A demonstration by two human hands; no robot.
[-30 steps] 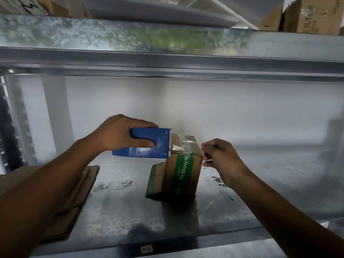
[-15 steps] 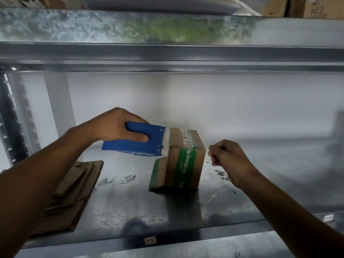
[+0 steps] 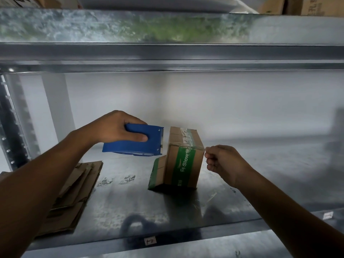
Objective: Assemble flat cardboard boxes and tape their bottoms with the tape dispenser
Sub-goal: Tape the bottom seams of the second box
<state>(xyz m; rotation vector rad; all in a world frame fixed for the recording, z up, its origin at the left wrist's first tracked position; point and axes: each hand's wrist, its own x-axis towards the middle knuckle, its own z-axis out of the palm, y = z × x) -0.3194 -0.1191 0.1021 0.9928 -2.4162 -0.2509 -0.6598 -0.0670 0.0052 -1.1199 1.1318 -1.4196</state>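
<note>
Hovering tape dispenser (image 3: 134,141) just beside box (image 3: 183,159) edge

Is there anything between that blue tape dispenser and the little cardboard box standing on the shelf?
Nothing visible. The blue plastic tape dispenser, held in the left hand, hangs just left of the brown-and-green cardboard box, with only open air between them. The right hand sits at the box's opposite side.

Galvanized metal shelf (image 3: 130,207), mottled and dully reflective. Matt brown cardboard box (image 3: 183,161) with glossy clear tape (image 3: 186,138). Smooth blue plastic dispenser (image 3: 135,144). Rough flat cardboard (image 3: 74,198).
</note>
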